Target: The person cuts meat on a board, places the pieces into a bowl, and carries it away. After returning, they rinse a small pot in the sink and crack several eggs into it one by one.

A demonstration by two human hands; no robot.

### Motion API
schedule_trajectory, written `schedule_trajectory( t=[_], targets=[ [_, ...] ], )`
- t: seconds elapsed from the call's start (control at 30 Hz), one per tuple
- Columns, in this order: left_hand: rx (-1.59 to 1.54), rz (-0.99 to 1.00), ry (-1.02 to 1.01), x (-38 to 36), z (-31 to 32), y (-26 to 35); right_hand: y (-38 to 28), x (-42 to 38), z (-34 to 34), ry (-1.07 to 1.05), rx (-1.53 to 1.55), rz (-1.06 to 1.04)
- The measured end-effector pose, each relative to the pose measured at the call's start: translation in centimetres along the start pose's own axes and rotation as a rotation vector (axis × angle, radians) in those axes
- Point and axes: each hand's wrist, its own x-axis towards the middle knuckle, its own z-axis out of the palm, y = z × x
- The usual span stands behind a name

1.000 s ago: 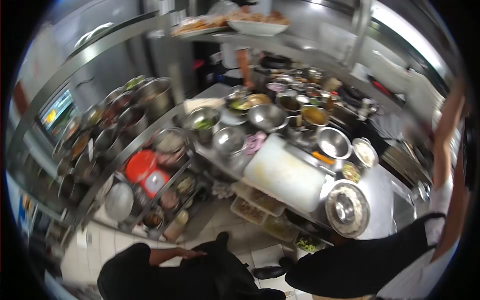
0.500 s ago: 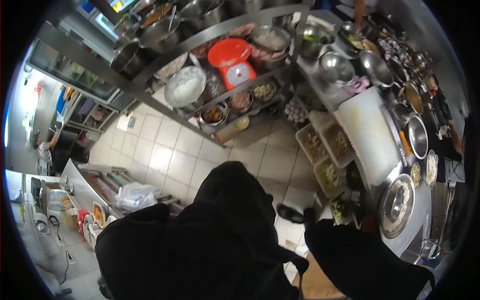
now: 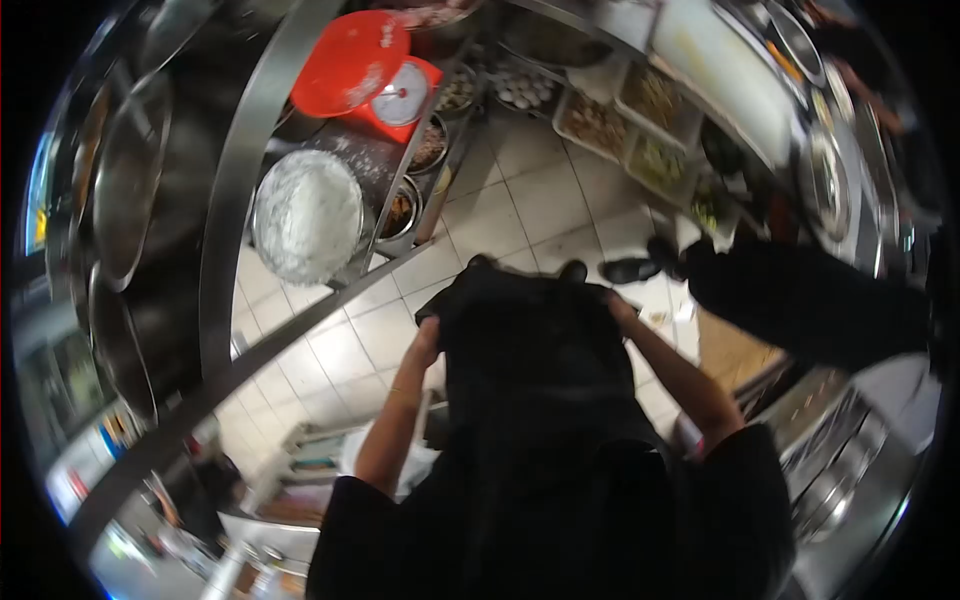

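A black apron (image 3: 530,330) hangs down my front, its lower part spread between my two hands. At its left edge, my left hand (image 3: 428,338) is closed on the cloth. My right hand (image 3: 620,312) grips the opposite edge, with fingers partly hidden by the fabric. Both forearms are bare below black sleeves. The tips of my dark shoes show just beyond the cloth, over the tiled floor (image 3: 520,205).
A steel bowl of white powder (image 3: 308,217) and a red scale (image 3: 400,97) sit on a shelf at upper left. Food tubs (image 3: 592,122) stand at upper right, near a white cutting board (image 3: 725,75). A person's dark-clad leg (image 3: 800,300) extends from the right.
Both my forearms and hands have come into view, holding the cloth out. The view has turned, and the shelf with the powder bowl and scale appears closer and further left.
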Motion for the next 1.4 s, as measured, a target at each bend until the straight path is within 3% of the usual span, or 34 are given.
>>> schedule_trajectory(
  t=[0.03,0.07,0.13,0.17,0.2,0.23,0.27,0.33,0.6,0.73,0.8,0.87,0.93,1.07,1.23,1.4],
  targets=[
    [0.170,-0.022,-0.132,0.8,0.3,0.5,-2.8,-0.3,1.6,-0.059,-0.395,-0.014],
    [0.400,-0.227,-0.050,2.4,0.4,-0.1,-5.9,-1.9,4.4,-0.109,-0.649,0.037],
    [0.797,-0.185,-0.022,2.8,2.9,-0.4,-8.2,-2.0,10.2,-0.288,-1.305,0.141],
    [1.247,-0.015,-0.072,5.4,0.3,-3.4,-7.1,-2.2,12.1,-0.266,-1.267,0.139],
    [1.568,-0.158,-0.242,4.0,5.4,1.1,-5.3,-2.4,14.2,-0.218,-1.311,0.076],
    [1.819,-0.086,-0.418,5.5,2.6,-0.7,-4.0,-2.2,15.9,-0.173,-1.357,0.016],
    [1.771,-0.115,-0.338,5.3,3.8,0.4,-2.6,-0.9,16.7,-0.157,-1.331,0.016],
    [1.729,-0.137,-0.277,4.9,6.3,2.4,0.5,1.3,16.9,-0.388,-1.378,-0.191],
    [1.587,0.102,-0.252,6.1,8.4,4.1,0.0,0.6,16.3,-0.338,-1.472,-0.241],
    [1.607,0.008,-0.195,4.9,10.1,5.5,0.6,1.9,16.3,-0.360,-1.495,-0.304],
    [1.586,0.116,-0.159,4.5,9.8,5.0,1.0,2.4,16.5,-0.379,-1.546,-0.300],
    [1.549,0.130,-0.152,4.4,9.6,4.8,0.5,2.4,16.6,-0.393,-1.601,-0.293],
    [1.515,0.145,-0.156,4.6,9.5,4.3,-0.7,1.2,17.0,-0.306,-1.476,-0.119],
    [1.490,0.159,-0.150,4.9,9.9,3.5,-1.3,0.3,17.1,-0.372,-1.542,-0.154],
    [1.455,0.186,-0.199,5.5,10.7,3.4,-2.7,-0.5,17.4,-0.273,-1.465,-0.008],
    [1.449,0.170,-0.207,5.3,12.4,4.8,-2.1,0.2,17.3,-0.368,-1.564,-0.075]
  ],
)
